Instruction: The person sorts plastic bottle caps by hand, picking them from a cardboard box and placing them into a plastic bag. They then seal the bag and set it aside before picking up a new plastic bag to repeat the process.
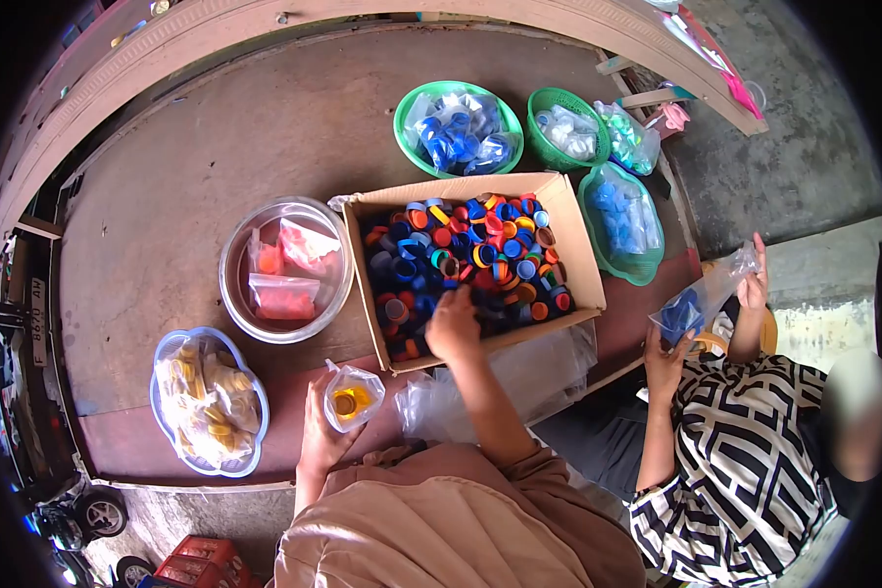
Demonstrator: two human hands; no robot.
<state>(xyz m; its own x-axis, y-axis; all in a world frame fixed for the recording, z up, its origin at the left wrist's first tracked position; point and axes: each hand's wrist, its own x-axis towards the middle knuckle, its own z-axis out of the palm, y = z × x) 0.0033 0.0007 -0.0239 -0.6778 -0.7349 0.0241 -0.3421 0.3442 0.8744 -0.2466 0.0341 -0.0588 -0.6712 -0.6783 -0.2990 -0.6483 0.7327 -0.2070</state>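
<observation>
Worktop [167, 196], left to right: one pale-blue basin [157, 387], bagged yellow pieces [201, 392]; one metal bowl [237, 265], three bags [284, 296], red contents; left hand [323, 431], fingers grasping one clear bag [353, 399], yellow inside; one cardboard box [583, 245], bottle caps [500, 235] too many to count; right hand [455, 326] among them, whether fingers grip any: cannot tell; one green basin [402, 122], one green basket [551, 155], one teal basin [637, 270]; one co-worker [725, 461] holding one blue-filled bag [684, 316].

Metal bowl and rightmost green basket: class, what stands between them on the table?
The cardboard box of mixed caps, as the head view shows.
</observation>
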